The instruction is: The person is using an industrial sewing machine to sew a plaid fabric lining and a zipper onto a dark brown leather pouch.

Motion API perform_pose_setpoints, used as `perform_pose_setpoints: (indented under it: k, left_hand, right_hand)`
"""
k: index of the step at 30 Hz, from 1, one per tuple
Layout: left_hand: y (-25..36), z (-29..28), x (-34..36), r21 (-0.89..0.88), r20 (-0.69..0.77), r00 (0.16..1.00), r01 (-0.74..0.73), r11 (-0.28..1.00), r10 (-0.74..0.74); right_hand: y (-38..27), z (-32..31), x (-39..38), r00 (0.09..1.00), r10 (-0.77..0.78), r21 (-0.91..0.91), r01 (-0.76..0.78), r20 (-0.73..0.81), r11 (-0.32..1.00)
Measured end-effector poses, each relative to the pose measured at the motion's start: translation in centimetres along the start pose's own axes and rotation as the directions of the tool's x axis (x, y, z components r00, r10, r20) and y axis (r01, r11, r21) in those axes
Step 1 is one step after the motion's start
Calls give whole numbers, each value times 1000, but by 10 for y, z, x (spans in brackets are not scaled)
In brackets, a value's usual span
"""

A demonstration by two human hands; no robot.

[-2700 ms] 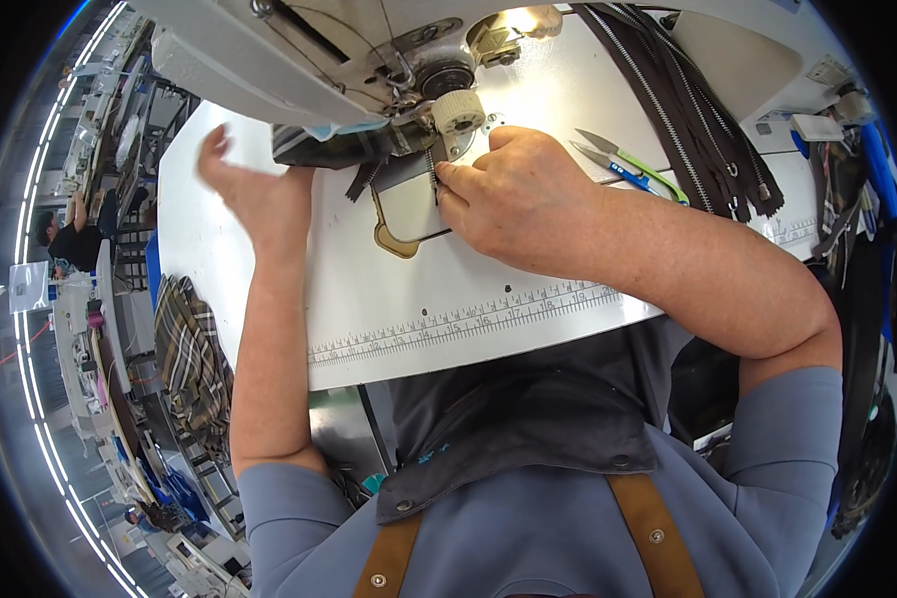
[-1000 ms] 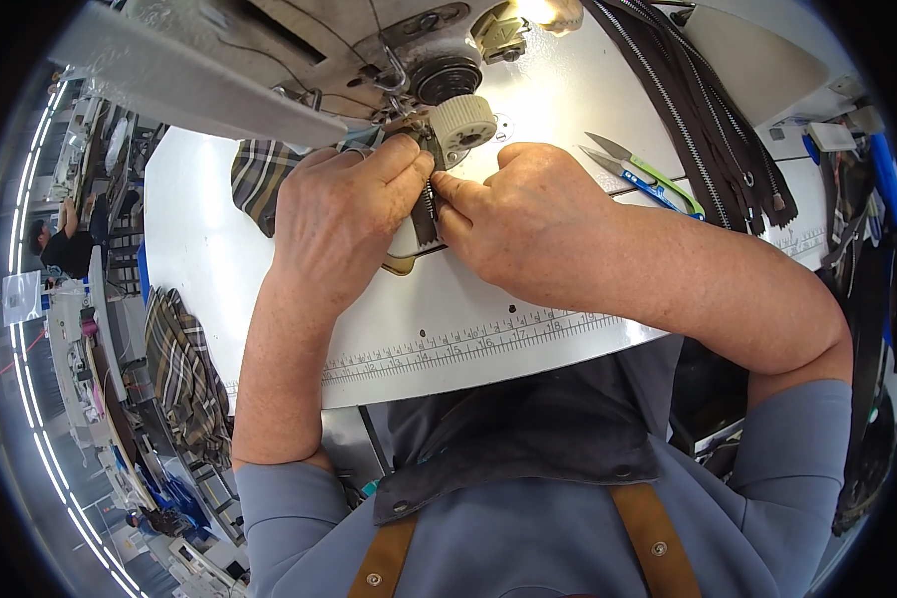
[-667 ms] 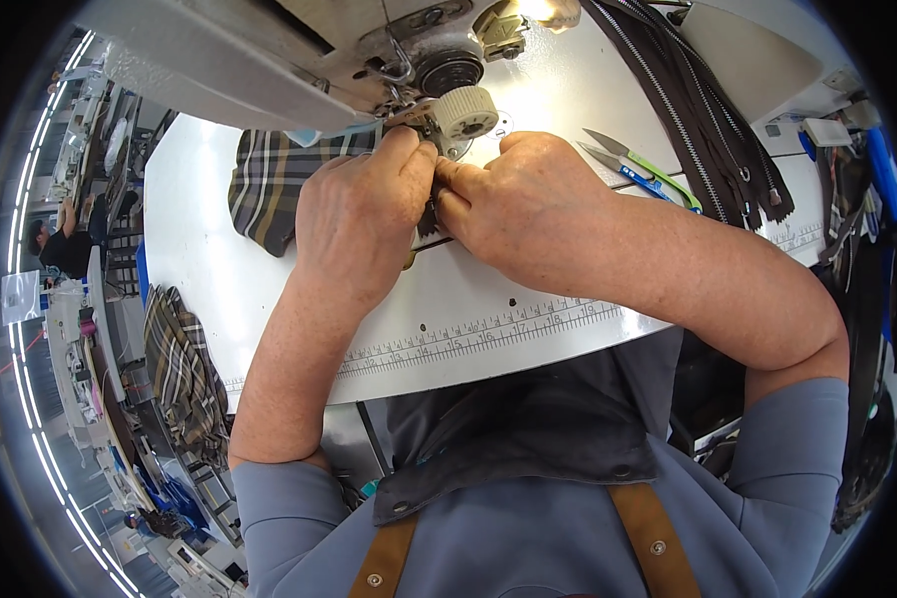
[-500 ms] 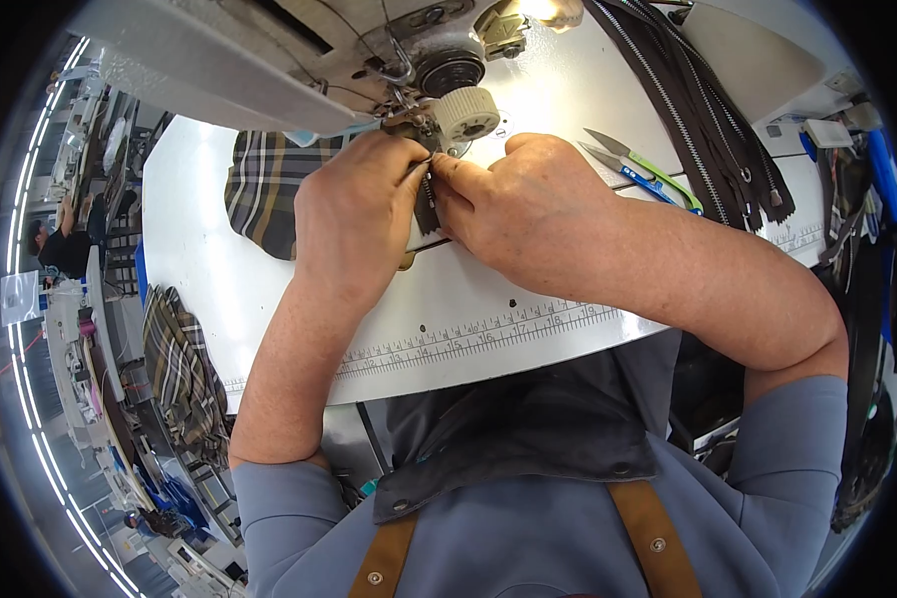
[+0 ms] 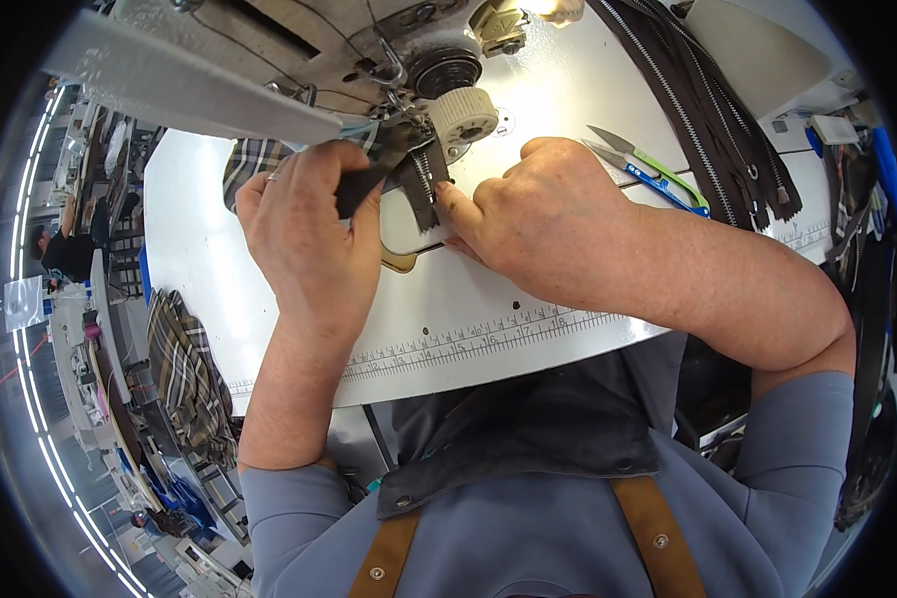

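Note:
A dark zipper (image 5: 425, 189) with metal teeth lies under the sewing machine head (image 5: 369, 45), its end hanging toward me. My left hand (image 5: 314, 234), wearing a ring, pinches a dark piece of fabric (image 5: 359, 187) and holds it folded back to the left of the zipper. Fingertips of my right hand (image 5: 533, 204) grip the zipper's right edge; the other fingers curl underneath, partly hidden. Plaid fabric (image 5: 252, 164) spreads behind my left hand. The needle area is mostly hidden behind the machine's white round knob (image 5: 465, 115).
Thread snips (image 5: 648, 174) with green and blue handles lie right of my right hand. Several dark zippers (image 5: 698, 110) drape over the table's right side. A ruler strip (image 5: 458, 346) runs along the front edge. More plaid fabric (image 5: 184, 369) hangs at the left.
My left hand has moved left and toward me, away from my right hand, pulling the dark fabric back. The zipper's teeth now show more. My right hand has shifted only slightly.

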State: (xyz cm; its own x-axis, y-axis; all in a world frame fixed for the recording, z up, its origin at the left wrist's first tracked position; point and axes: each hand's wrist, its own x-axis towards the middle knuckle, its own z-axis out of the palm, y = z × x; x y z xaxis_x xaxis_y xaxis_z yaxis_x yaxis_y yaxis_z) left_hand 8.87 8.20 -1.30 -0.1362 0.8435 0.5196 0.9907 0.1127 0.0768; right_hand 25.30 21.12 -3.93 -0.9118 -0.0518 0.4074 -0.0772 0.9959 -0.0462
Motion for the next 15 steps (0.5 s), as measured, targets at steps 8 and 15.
perform_pose_setpoints:
  k: [8,15]
  left_hand:
    - [11,9,-1,-37,172,967,199,979,-190]
    - [8,11,6,-11,85,980,-179,984,180]
  right_hand:
    - [1,0,0,1000,-12,38,12,-3,999]
    - [1,2,-2,1000,-21,13,21,-3,1000]
